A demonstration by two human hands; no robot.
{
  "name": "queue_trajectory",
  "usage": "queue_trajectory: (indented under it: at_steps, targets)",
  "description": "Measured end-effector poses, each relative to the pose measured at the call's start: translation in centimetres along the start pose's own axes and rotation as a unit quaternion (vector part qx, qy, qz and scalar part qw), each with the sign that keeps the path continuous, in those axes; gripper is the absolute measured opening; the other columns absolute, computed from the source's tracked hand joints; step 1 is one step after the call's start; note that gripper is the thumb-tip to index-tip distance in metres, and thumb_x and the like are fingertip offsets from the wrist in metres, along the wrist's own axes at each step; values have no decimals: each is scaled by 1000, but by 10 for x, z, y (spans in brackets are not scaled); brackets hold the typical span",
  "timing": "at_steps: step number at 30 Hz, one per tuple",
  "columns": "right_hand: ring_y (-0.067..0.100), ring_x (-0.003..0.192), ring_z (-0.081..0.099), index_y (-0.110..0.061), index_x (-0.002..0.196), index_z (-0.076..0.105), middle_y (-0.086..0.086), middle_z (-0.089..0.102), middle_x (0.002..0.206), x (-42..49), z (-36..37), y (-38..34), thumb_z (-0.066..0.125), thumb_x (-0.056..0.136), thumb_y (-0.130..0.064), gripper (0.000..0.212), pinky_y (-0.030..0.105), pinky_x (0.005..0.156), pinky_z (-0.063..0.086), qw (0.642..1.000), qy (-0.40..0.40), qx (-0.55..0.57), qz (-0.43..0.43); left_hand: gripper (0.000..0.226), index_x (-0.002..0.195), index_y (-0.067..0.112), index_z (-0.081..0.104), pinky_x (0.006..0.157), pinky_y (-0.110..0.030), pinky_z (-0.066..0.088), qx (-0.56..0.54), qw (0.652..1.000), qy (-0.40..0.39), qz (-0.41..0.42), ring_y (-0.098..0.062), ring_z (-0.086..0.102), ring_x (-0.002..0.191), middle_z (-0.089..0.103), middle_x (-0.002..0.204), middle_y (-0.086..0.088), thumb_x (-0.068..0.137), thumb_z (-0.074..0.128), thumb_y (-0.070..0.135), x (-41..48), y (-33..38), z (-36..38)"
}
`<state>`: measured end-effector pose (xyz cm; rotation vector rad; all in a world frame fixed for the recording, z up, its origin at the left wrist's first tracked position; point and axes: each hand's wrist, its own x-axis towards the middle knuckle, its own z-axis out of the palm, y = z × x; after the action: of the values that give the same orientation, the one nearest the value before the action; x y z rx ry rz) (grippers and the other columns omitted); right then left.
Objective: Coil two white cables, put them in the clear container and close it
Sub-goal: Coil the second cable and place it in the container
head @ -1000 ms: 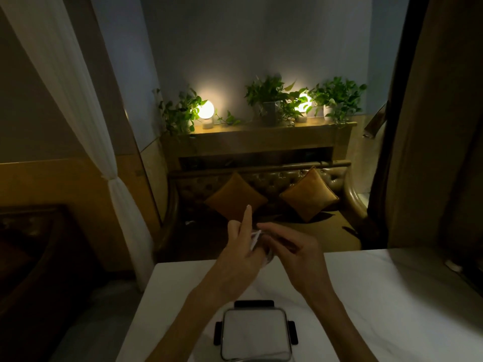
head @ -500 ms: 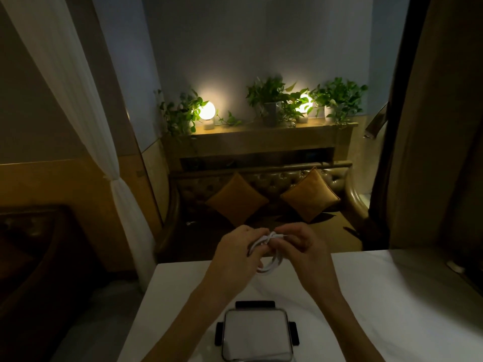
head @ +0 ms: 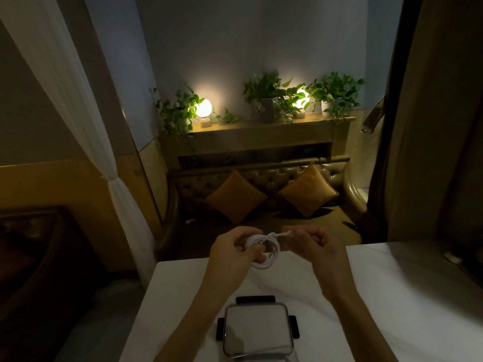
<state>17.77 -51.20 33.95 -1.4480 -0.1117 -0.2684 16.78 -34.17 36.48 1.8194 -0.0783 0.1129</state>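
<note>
Head view: both hands' fingers (head: 257, 258) pinch a looped white cable (head: 264, 250), wrapped tight at its top.

Glossy marble-look table (head: 392, 296), tufted leather sofa (head: 261, 178)

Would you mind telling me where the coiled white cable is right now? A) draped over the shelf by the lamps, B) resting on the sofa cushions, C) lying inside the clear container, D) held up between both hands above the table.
D: the white cable hangs looped between the left hand and right hand, above the table.
</note>
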Motion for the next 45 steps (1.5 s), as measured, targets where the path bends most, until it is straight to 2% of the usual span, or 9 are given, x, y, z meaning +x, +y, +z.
queue_trajectory:
  at_steps: [12, 17, 21, 27, 33, 36, 38, 42, 45]
  targets:
    - [17, 81, 73, 2, 100, 61, 3, 72, 85, 10, -24, -3, 56, 93, -8, 14, 21, 65, 59, 999, 20, 10, -32, 20, 105, 13, 65, 69, -24, 60, -53, 997, -42, -41, -15, 73, 79, 71, 97, -4, 85, 66, 9, -1, 2, -1]
    - [12, 97, 70, -26, 127, 52, -2, 66, 114, 1, -17, 10, 56, 88, -36, 41, 27, 75, 60, 991, -94, -41, 81, 16, 101, 15, 62, 63, -17, 57, -26, 1000, 0, 8, -2, 69, 79, 67, 94, 3, 88, 62, 7, 4, -9, -8]
    - [1, 107, 63, -34, 131, 51, -16, 64, 119, -6, 8, 15, 56, 85, -43, 47, 24, 84, 57, 985, -152, -79, 33, 10, 96, 20, 57, 68, -19, 56, 87, 994, 32, 57, -5, 64, 78, 62, 86, 9, 90, 59, 12, 8, -19, 1]
    - [-1, 97, 65, -37, 106, 63, -19, 68, 104, -4, 32, 27, 67, 88, -25, 22, 21, 78, 57, 981, -96, -158, -53, 21, 100, 23, 49, 66, -16, 49, 295, 945, 102, 97, -7, 59, 76, 58, 87, 6, 87, 62, 13, 6, -28, 15]
    - [5, 88, 66, -32, 100, 63, -12, 71, 92, 4, 28, 39, 65, 84, -48, 23, 32, 74, 55, 900, 1, -404, -166, 19, 102, 18, 55, 80, -23, 54, 135, 984, 95, 66, -13, 63, 88, 64, 99, -3, 89, 56, 4, 0, -29, 21]
    - [14, 85, 67, -29, 96, 65, -8, 73, 85, 7, 18, 39, 69, 82, -41, 18, 49, 90, 50, 847, 19, -483, -220, 18, 105, 21, 57, 81, -27, 55, -26, 999, 12, -28, -17, 66, 95, 65, 108, -7, 90, 58, 11, 2, -24, 13]
    - [15, 89, 67, -30, 101, 65, -7, 73, 89, 8, 12, 37, 69, 84, -33, 17, 55, 97, 44, 825, -10, -514, -235, 20, 112, 14, 58, 81, -34, 57, -172, 978, -25, -117, -25, 67, 94, 66, 110, -14, 95, 49, 10, 4, -18, 7]
    - [6, 87, 65, -33, 107, 58, -10, 68, 97, 15, 5, 14, 54, 93, -39, 16, 39, 81, 57, 913, -197, -342, -99, 24, 109, 9, 62, 81, -36, 58, -227, 966, -54, -110, -27, 69, 95, 70, 107, -12, 94, 43, 2, 2, -16, -9]
    - [8, 79, 66, -39, 105, 54, -13, 65, 94, 18, 2, -2, 54, 92, -41, 12, 29, 64, 58, 917, -255, -298, -70, 22, 100, 13, 66, 76, -29, 58, -183, 979, -70, -57, -23, 72, 92, 73, 101, -7, 93, 49, 2, -2, -14, -18]
